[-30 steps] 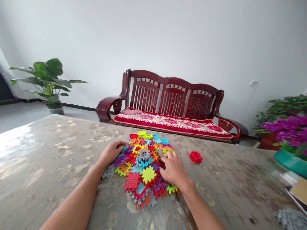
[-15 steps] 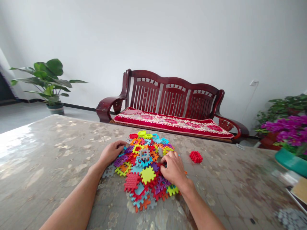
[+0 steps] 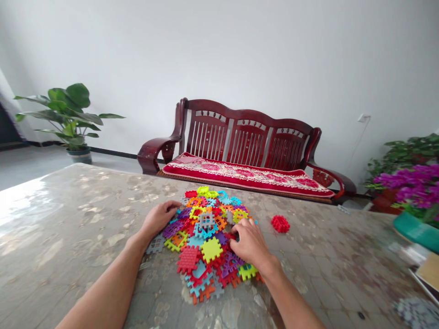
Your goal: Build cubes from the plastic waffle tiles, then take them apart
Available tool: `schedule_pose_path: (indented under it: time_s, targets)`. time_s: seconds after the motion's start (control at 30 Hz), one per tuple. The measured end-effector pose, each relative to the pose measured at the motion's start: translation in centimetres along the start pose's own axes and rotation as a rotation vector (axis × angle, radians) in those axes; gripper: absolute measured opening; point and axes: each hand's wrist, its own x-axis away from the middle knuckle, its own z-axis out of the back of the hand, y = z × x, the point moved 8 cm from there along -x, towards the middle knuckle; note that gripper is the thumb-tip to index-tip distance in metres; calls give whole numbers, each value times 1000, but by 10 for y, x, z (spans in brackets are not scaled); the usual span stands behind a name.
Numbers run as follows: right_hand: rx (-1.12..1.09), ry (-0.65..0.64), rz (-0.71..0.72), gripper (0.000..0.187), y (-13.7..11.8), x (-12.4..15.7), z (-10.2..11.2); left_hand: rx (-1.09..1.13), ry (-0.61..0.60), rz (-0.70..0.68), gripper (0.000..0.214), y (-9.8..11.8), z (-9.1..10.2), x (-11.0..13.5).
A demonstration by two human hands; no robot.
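Note:
A heap of colourful plastic interlocking tiles (image 3: pixel 197 242) with notched edges lies on the table, some solid, some with window-like openings. My left hand (image 3: pixel 160 220) rests at the heap's left side, fingers loosely curved and thumb apart, with nothing visible in its grasp. Over the right side of the heap, my right hand (image 3: pixel 251 241) has its thumb and index finger bent around a red interlocking tile (image 3: pixel 234 236); most of that tile is hidden. A yellow-green tile (image 3: pixel 211 250) and a red brick-patterned tile (image 3: pixel 188 259) lie on top near the front.
Right of the heap sits a red joined-up shape (image 3: pixel 280 224) on the patterned tabletop (image 3: pixel 103 214). A teal planter (image 3: pixel 414 230) with purple flowers stands at the right edge. Behind the table is a wooden bench (image 3: pixel 247 137); a potted plant (image 3: pixel 78 155) stands at the left.
My right hand has shifted slightly to the right and toward me, and more red shows between its thumb and index finger. The left hand stays in place.

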Motion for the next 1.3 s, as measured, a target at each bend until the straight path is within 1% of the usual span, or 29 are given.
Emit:
schedule_pose_path:
  time_s: [0.13,0.27,0.33,0.43,0.5,0.57,0.67,0.77,0.97,1.13,1.3]
  targets:
    - [-11,49,-4,9,-1,0,2,-11,-2,3,37,-2,0,-1]
    - [-54,57,13,13,-1,-1,7,-13,-6,3,37,-2,-1,0]
    - [-75,33,33,19,-1,0,9,-8,-6,7,37,-2,-1,0]
    - [-72,-48,94,39,-6,2,9,-1,-9,16,37,-1,-1,1]
    - [-57,-101,139,41,-10,4,7,3,-10,19,36,0,0,1]
    - [-33,-126,161,38,-13,5,5,6,-9,16,36,2,0,2]
    - [5,-105,116,36,-9,4,4,5,-7,12,36,2,1,2]
    - [18,-77,71,43,-5,2,3,2,-8,12,36,2,1,1]
    - [36,-78,94,53,-11,4,1,6,-19,16,35,4,1,2]
    - [5,-101,69,63,-6,3,-5,3,-17,17,36,3,1,2]
    - [-57,-70,93,62,-4,1,-3,6,-19,10,37,2,0,1]
